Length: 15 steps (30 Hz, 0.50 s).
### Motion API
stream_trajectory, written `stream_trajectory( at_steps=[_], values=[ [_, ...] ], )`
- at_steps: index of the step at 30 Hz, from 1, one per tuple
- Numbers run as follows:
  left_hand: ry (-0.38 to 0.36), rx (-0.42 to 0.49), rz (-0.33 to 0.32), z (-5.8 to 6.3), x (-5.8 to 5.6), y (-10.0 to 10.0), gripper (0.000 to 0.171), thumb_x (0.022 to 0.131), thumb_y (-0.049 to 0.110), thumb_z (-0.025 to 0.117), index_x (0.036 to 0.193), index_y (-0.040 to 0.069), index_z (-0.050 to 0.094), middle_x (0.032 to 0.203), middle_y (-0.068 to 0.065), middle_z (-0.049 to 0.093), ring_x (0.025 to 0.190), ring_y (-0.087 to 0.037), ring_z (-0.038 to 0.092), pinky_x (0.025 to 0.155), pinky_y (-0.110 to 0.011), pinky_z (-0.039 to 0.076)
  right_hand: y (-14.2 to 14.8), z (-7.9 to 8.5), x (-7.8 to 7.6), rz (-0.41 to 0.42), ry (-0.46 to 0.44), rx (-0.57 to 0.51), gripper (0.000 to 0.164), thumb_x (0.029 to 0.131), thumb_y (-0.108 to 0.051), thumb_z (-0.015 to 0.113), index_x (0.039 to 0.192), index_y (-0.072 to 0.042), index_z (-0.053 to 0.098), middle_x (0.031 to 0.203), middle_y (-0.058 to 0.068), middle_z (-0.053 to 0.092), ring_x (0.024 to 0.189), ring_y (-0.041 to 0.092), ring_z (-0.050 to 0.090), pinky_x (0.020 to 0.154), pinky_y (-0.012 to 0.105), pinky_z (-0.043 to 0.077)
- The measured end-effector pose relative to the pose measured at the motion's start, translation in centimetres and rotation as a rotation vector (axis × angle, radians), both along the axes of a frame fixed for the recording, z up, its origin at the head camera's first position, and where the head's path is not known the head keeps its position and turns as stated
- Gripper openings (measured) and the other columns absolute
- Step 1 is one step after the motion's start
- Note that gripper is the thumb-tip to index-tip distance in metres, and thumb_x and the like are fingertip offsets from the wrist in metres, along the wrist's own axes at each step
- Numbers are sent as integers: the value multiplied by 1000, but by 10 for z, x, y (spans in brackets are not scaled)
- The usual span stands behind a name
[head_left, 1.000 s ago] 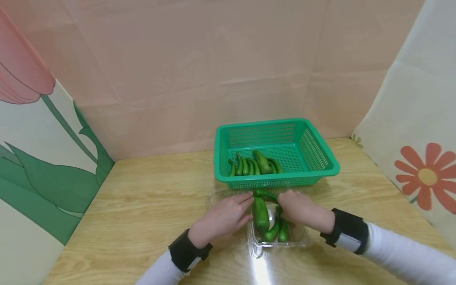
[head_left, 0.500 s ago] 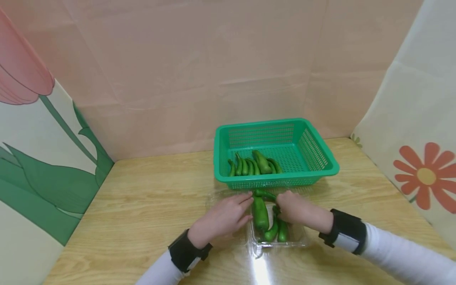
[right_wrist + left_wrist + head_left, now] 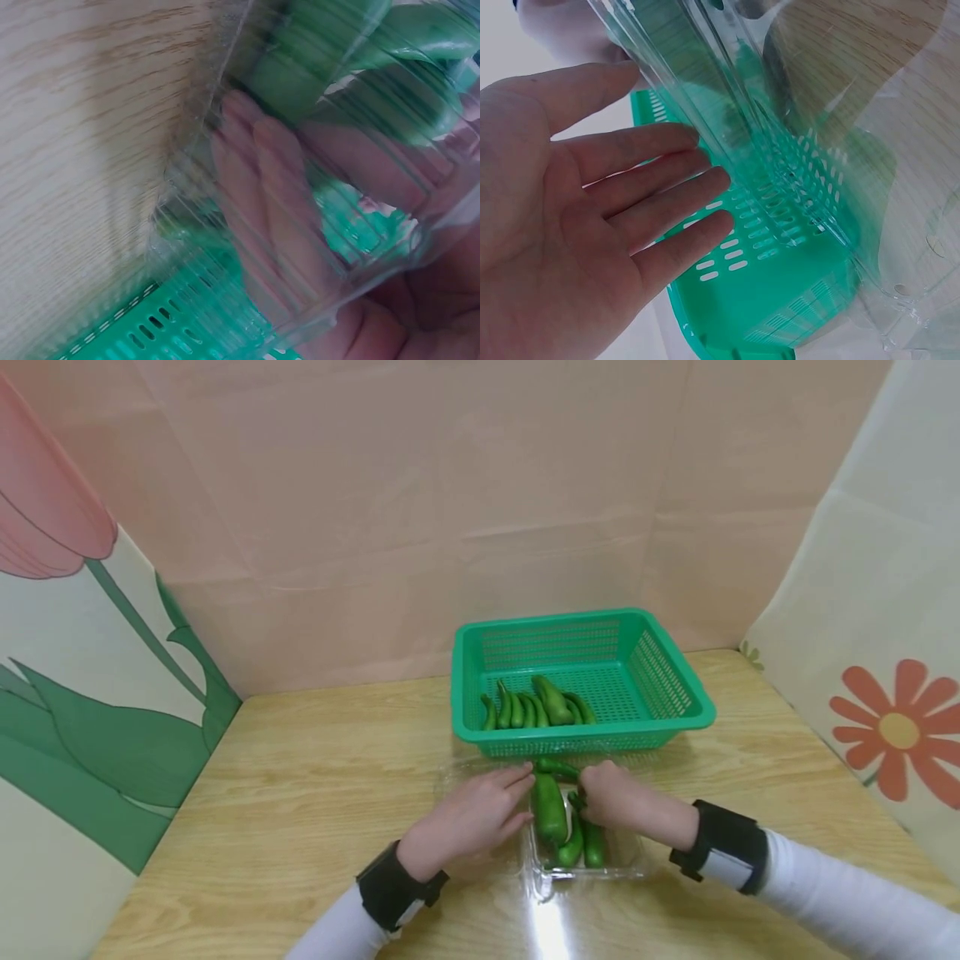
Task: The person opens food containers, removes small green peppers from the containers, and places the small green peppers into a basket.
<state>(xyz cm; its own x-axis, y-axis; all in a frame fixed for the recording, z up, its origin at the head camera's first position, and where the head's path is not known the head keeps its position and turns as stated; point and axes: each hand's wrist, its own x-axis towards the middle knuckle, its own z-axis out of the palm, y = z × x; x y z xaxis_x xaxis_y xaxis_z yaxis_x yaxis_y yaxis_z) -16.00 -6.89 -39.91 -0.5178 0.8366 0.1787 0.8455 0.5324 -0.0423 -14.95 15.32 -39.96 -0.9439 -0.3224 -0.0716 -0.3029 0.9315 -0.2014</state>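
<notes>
Item, one clear plastic container (image 3: 592,875), on the wooden table (image 3: 337,760) just in front of a green basket (image 3: 585,732). Contents: one stout pepper (image 3: 550,810) along the left side, two slimmer peppers (image 3: 570,852) beside it towards the near end, and one thin pepper (image 3: 557,767) lying crosswise at the far end.

Item, one left hand (image 3: 474,814), fingers nearly straight and slightly parted, tips at the container's left wall, gripping nothing.

Item, one right hand (image 3: 618,797), dipped into the container, fingers bent down among the peppers (from where I stand, I cannot tell whether they pinch one).

Item, more peppers (image 3: 553,702) in the basket, gathered towards its near left.

Defects to watch for: the container looks thin and light, so a sideways push from the right hand might slide or tip it if the left fingertips gave no support. The thin pepper lies close to the right knuckles; a careless lift could flick it out. Pressing hard might crease the wall.
</notes>
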Motion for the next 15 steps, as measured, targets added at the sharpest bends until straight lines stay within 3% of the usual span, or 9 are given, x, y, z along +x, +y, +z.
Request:
stream_trajectory(
  at_steps=[7,15],
  values=[
    [4,6,3,1,1,1,50,94,38,56,131,3,54,139,-12,52,124,-21,54,105,-29,45,4,-2,-3,-29,6,-44,8,62,-6,70,61,-9,63,63,7,61,56,20,54,48,33,50],
    [-6,2,14,2,2,1,51,94,38,56,131,4,54,139,-12,51,124,-21,54,105,-29,45,6,3,-2,-22,8,-85,5,63,-5,71,64,-7,66,65,7,63,57,19,56,49,32,51]
  ],
)
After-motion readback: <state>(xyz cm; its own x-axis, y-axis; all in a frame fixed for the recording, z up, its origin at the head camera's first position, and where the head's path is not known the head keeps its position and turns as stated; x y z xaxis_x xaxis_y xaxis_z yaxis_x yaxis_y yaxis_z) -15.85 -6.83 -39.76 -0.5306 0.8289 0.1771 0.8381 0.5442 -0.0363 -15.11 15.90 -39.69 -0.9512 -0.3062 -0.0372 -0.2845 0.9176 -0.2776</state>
